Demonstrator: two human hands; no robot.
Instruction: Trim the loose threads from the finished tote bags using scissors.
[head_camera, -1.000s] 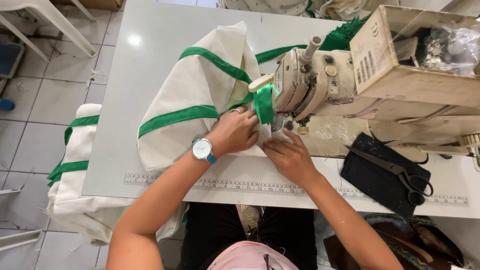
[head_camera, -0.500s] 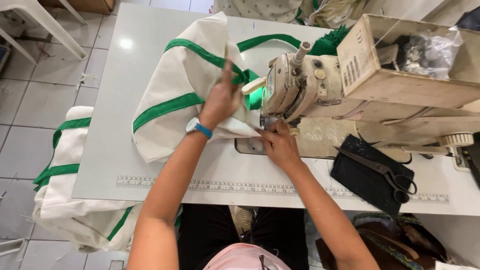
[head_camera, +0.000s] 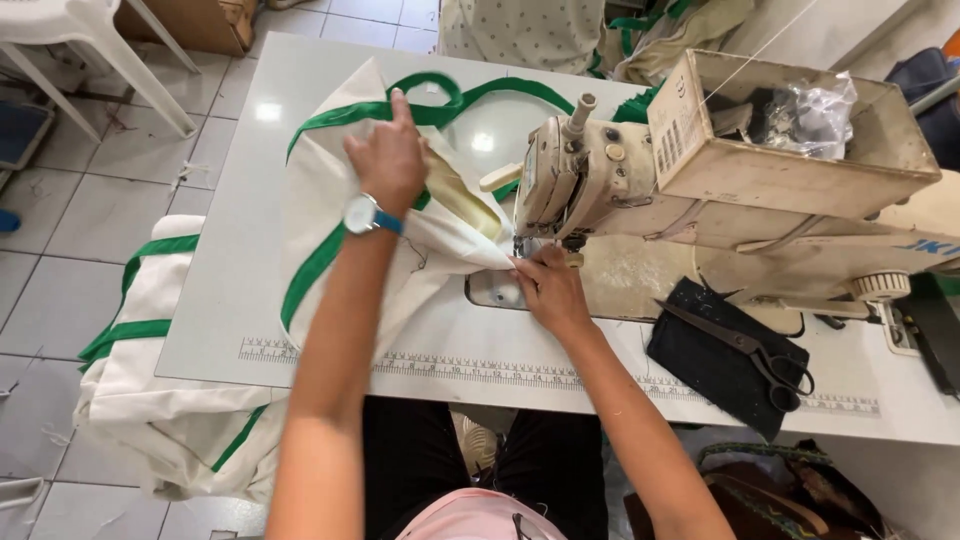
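A cream cloth bag with green straps lies on the white sewing table. My left hand, with a wristwatch on the wrist, presses down on the bag near a green strap, fingers reaching away from me. My right hand pinches a corner of the cloth at the needle plate under the head of the cream sewing machine.
Black scissors lie on a dark cloth to the right. A worn cardboard box sits on the machine. A pile of finished cream-and-green bags rests at the table's left edge. A white plastic chair stands on the tiled floor.
My left hand has moved from the needle area up and away across the bag, spreading the cloth. The right hand has stayed at the needle plate. The view has shifted slightly.
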